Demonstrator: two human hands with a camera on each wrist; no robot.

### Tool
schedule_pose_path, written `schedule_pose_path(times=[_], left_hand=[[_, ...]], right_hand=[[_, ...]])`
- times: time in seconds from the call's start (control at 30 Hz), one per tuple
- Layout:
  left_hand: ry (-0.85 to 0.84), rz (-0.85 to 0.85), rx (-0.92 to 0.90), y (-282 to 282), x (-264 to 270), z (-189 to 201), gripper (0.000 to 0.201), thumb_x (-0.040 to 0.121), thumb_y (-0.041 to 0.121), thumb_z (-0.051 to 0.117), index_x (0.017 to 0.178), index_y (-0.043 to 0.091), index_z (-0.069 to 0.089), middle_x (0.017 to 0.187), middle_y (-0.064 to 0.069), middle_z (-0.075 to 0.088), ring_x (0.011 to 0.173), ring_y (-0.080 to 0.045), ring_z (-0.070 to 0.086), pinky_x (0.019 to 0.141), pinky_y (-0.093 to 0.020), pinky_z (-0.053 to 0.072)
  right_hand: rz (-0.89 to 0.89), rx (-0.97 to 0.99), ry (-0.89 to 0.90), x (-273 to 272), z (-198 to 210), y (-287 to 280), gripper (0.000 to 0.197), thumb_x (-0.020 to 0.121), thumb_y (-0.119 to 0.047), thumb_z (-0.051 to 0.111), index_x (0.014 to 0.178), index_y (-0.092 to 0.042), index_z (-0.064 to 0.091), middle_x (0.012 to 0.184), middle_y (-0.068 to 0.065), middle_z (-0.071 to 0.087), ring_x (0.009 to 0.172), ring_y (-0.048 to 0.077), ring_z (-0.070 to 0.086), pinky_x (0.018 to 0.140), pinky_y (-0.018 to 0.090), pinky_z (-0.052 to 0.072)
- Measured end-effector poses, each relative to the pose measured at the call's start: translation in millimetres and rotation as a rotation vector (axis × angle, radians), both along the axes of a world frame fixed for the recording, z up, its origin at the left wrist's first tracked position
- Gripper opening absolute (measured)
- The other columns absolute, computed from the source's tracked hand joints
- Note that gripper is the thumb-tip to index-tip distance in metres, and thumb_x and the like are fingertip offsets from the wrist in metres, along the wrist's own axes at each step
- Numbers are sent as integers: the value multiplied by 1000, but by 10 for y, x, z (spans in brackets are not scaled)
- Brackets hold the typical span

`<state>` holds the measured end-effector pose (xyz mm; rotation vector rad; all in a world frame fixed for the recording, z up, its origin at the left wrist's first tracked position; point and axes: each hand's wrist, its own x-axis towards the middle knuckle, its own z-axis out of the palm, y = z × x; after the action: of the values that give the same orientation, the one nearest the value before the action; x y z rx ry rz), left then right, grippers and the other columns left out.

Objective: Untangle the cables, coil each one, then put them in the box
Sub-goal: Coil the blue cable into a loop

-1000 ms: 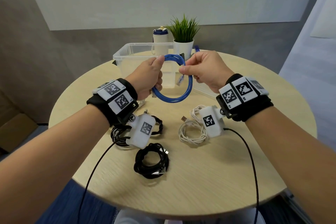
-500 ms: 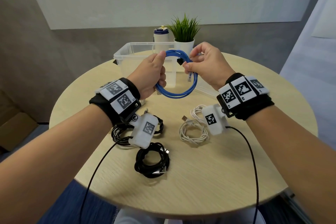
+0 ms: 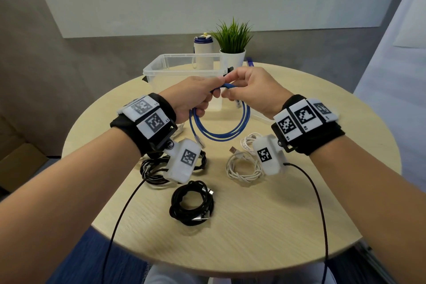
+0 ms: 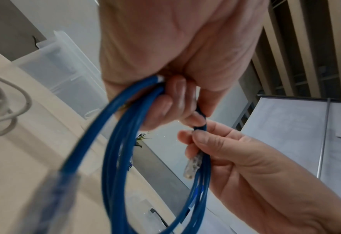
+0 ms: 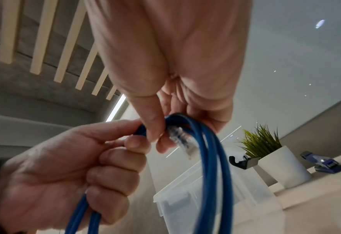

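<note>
— Where is the blue cable (image 3: 219,127)?

— Held up over the table (image 3: 276,226), in front of the box (image 3: 184,69). It hangs as a coil of a few loops below both hands.

— How does the left hand (image 3: 196,97) hold it?

— Its fingers (image 4: 173,101) are curled round the bundled strands at the top of the coil, closed tight on them.

— And the right hand (image 3: 253,90)?

— Thumb and fingertips (image 5: 153,126) pinch one strand just beside the left hand's grip. The clear plug (image 5: 183,144) sticks out below that pinch, inside the loop.

— The other end?

— A second plug (image 3: 198,140) dangles from the left side of the coil, near the left wrist camera.

— What lies on the table?

— Two black coils (image 3: 191,205), one partly hidden under the left wrist, and a white coil (image 3: 242,166) beneath the right wrist. Behind the box stand a plant (image 3: 232,39) in a white pot and a bottle (image 3: 202,53).

— Is anything in the box?

— Through its clear walls no cable shows.
</note>
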<state>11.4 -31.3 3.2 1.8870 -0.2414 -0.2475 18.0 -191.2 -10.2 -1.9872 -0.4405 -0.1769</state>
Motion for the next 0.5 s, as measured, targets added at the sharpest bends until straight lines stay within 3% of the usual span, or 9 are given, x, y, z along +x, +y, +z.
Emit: schedule_pose_path(times=[0.17, 0.33, 0.43, 0.5], left_hand=[[-93, 60, -27, 13, 39, -18, 31, 94, 30, 54, 66, 16, 47, 49, 7, 27, 42, -9, 21, 39, -19, 21], [-127, 104, -39, -5, 40, -37, 32, 92, 33, 58, 65, 17, 51, 50, 6, 29, 43, -9, 21, 39, -18, 20], [-127, 99, -26, 0, 44, -54, 31, 90, 32, 61, 63, 19, 55, 44, 12, 34, 42, -7, 23, 41, -20, 20], [-125, 89, -8, 17, 58, -55, 29, 90, 33, 61, 67, 16, 58, 51, 7, 34, 46, -9, 24, 43, -21, 21]], right_hand=[[83, 4, 73, -33, 19, -37, 15, 93, -7, 57, 103, -14, 65, 78, 3, 65, 75, 14, 60, 71, 23, 50], [38, -238, 6, -61, 63, -9, 24, 96, -10, 50, 117, -13, 62, 87, 2, 62, 84, 17, 59, 89, 35, 51], [18, -324, -55, -86, 93, 12, 23, 94, -9, 52, 113, -14, 65, 98, 6, 66, 95, 24, 61, 90, 37, 50], [1, -335, -75, -82, 91, 28, 22, 93, -7, 54, 111, -12, 66, 99, 6, 67, 92, 21, 62, 86, 32, 51]])
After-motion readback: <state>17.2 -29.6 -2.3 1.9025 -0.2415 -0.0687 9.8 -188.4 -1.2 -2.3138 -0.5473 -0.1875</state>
